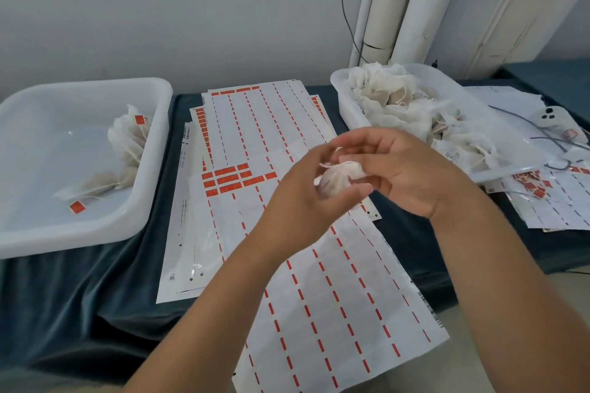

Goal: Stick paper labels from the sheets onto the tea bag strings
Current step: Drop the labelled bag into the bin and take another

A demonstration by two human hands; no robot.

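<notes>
Here, above a largely stripped label sheet point(319, 297), a person's left hand point(303, 201) and right hand point(412, 179) meet. Both sets of fingers are curled round one small white tea bag point(338, 177), held between them clear of the table. The bag looks light, soft and easily crushed or torn, so a gentle hold at its gathered top, leaving the string free, seems wisest. Where the string runs cannot be told. Just left of the fingers, red labels point(236, 177) sit unpeeled on a sheet. Farther left, a white tub point(95, 83) holds labelled bags point(127, 143). Beyond the fingers to the right, a second tub point(348, 108) is heaped with unlabelled bags point(389, 89).
</notes>
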